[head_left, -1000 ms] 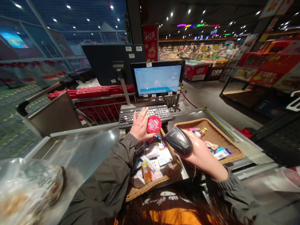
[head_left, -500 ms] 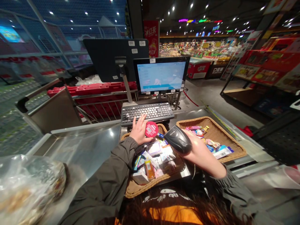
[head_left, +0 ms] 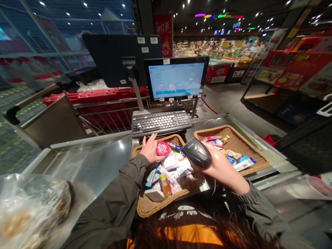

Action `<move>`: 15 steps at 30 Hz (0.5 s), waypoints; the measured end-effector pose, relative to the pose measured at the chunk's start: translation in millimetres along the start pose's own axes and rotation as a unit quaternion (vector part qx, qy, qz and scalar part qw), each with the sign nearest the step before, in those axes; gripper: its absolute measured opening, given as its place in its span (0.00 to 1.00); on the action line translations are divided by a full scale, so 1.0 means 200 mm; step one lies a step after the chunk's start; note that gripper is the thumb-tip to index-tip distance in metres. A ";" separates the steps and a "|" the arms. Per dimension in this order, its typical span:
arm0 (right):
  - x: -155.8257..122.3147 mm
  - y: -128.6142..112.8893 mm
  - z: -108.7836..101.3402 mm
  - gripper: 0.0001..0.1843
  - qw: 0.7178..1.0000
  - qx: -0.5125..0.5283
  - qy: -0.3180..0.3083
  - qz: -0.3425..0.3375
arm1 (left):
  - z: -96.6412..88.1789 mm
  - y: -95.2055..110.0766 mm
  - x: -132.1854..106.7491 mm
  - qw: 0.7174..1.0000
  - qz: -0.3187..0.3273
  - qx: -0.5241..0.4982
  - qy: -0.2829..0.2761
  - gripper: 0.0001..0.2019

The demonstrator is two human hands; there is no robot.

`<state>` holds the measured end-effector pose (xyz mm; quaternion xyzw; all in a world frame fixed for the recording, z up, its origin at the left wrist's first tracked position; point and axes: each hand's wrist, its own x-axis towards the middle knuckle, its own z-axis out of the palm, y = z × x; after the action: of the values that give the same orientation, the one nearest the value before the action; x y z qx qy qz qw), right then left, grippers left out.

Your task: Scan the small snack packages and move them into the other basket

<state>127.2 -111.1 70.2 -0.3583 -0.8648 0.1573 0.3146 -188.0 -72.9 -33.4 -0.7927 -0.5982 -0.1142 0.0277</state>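
Observation:
My left hand point(head_left: 149, 148) holds a round red tin point(head_left: 163, 148) with a white barcode label facing up, just above the near wicker basket point(head_left: 147, 205). That basket is full of small boxes, packets and a little orange-capped bottle point(head_left: 165, 184). My right hand point(head_left: 222, 168) grips a black handheld barcode scanner point(head_left: 196, 152), its head turned down-left towards the tin. The scanner and tin are close but apart. Under my right forearm lies the edge of the near basket's contents. A second wicker basket point(head_left: 249, 152) holding more small packets stands to the right.
A black keyboard point(head_left: 160, 123) and a lit monitor point(head_left: 175, 79) stand just beyond the baskets. A steel counter point(head_left: 88, 155) runs left, with a bulging plastic bag point(head_left: 31, 207) on it. A metal cart with red crates point(head_left: 103, 97) stands behind the counter.
My left hand has lowered the red tin towards the near basket and moved it left. The scanner stays almost in place. The whole view has shifted slightly upward.

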 end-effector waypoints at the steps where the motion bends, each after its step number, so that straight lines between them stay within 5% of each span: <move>1: 0.00 0.00 0.00 0.26 1.000 -0.005 0.002 0.001 | 0.00 -0.01 -0.01 1.000 -0.006 0.005 -0.010 0.38; 8: -0.07 0.08 -0.07 0.26 0.999 0.002 0.016 0.046 | -0.08 0.01 -0.01 0.997 -0.009 0.040 -0.069 0.34; 15: -0.21 0.28 -0.25 0.27 0.987 -0.051 0.086 0.125 | -0.21 0.28 0.19 0.994 0.105 -0.013 -0.019 0.30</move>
<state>211.6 -100.2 62.8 -0.4912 -0.7898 0.1196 0.3474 -130.6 -60.9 20.8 -0.8534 -0.5105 -0.1035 0.0179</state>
